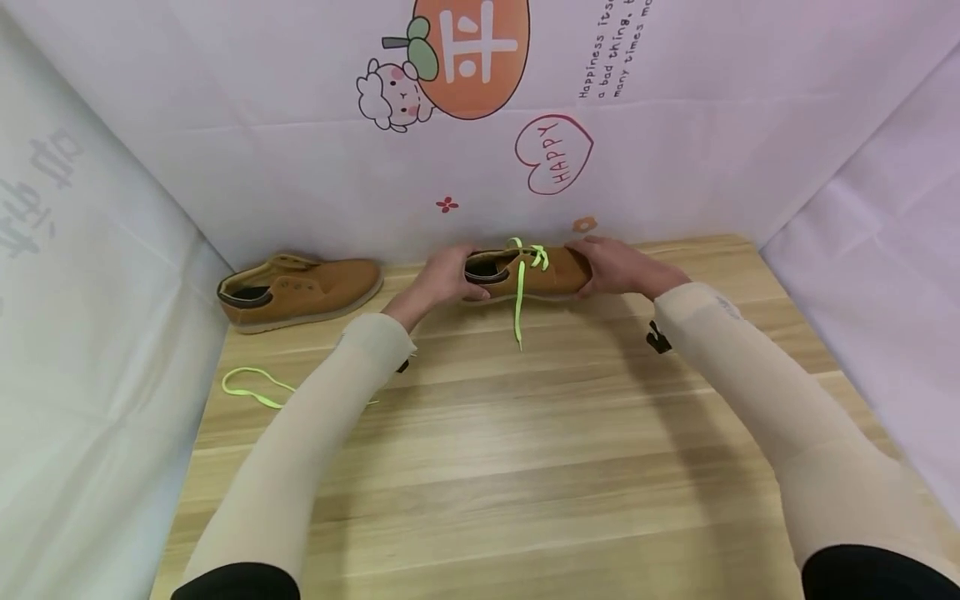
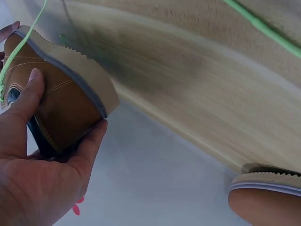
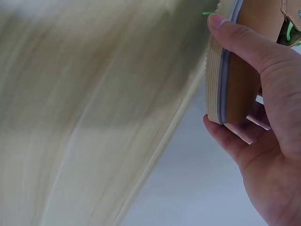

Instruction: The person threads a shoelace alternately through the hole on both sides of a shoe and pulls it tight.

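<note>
Near the back edge of the table, both hands hold a brown shoe (image 1: pixel 542 283) with a bright green lace (image 1: pixel 520 304) threaded through its eyelets. One lace end hangs over the shoe's side. At the heel, my left hand (image 1: pixel 441 279) grips it, thumb on the near side, as the left wrist view also shows the heel (image 2: pixel 70 106). The toe lies in the grasp of my right hand (image 1: pixel 618 265), whose thumb presses by the sole (image 3: pixel 215 84) in the right wrist view. Whether the sole touches the table cannot be told.
A second brown shoe (image 1: pixel 337 285), with no lace in its eyelets, stands at the back left of the wooden table (image 1: pixel 525 467). A loose green lace (image 1: pixel 246 369) lies in front of it, partly hidden by the left sleeve. White printed cloth (image 1: pixel 300 167) hangs behind and at both sides.
</note>
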Motion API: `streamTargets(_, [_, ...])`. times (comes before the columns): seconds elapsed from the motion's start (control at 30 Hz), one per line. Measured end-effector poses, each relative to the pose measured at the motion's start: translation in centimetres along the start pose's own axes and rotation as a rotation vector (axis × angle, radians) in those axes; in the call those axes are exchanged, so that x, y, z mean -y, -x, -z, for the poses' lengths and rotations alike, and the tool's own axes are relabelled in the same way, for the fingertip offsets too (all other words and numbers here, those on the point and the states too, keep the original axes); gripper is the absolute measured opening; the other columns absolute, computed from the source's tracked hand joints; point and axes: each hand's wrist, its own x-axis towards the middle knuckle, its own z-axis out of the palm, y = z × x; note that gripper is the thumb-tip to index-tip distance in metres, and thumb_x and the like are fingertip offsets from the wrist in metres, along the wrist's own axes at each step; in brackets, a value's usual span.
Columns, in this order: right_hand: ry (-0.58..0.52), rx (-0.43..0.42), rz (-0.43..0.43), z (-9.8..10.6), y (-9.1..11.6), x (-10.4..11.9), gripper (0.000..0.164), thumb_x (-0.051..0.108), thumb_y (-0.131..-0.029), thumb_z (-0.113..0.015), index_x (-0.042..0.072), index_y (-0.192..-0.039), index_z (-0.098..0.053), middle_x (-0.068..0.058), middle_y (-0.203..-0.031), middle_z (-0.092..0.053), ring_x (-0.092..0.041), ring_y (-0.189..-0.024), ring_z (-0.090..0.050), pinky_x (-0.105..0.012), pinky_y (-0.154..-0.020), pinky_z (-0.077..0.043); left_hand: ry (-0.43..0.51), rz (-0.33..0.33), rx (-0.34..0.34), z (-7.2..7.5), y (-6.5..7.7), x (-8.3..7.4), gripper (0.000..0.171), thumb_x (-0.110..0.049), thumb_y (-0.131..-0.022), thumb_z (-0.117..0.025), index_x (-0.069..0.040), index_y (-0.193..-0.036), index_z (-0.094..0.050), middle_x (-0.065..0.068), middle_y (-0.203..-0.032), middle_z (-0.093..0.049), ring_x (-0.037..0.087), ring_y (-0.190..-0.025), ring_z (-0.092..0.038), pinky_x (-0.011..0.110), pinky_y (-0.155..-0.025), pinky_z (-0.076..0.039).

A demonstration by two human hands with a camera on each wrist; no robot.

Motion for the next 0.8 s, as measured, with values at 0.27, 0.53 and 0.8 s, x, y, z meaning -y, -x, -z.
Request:
streamTargets(0.27, [-0.013,0.044,-0.029,-0.6,-1.8,-0.4,0.096,0.024,-0.076,-0.097,-0.009,-0.151,-0.045,-0.032,-0.150,-0.052,-0.048,-0.136,-0.051,-0.059,-0.116,-0.039,-0.067,0.057,0.010,-0.3,-1.4,0.8,0.078,-0.023,-0.083,-0.094,0.001,-0.147,-0.055,0.018,-0.141,-0.064,0.034,-0.129,-0.059,0.044,-0.113,-0.044])
streamTargets(0.53, [-0.038,0.067,-0.048,-1.5,-2.1,-0.6,0.095,0.022,-0.080,-0.096,-0.006,-0.153,-0.043,-0.032,-0.152,-0.050,-0.047,-0.138,-0.049,-0.059,-0.116,-0.038,-0.087,0.085,0.030,-0.6,-1.5,1.1,0.085,-0.024,-0.087,-0.091,0.002,-0.154,-0.046,0.019,-0.153,-0.056,0.037,-0.141,-0.052,0.044,-0.119,-0.039])
streamTargets(0.8, [-0.028,0.099,-0.047,-1.6,-2.3,-0.3,0.098,0.021,-0.082,-0.094,-0.009,-0.156,-0.037,-0.035,-0.154,-0.046,-0.050,-0.142,-0.045,-0.059,-0.118,-0.036,-0.081,0.056,-0.013,-0.3,-0.7,1.8,0.083,-0.027,-0.087,-0.090,-0.001,-0.154,-0.048,0.018,-0.151,-0.058,0.036,-0.139,-0.054,0.047,-0.117,-0.042])
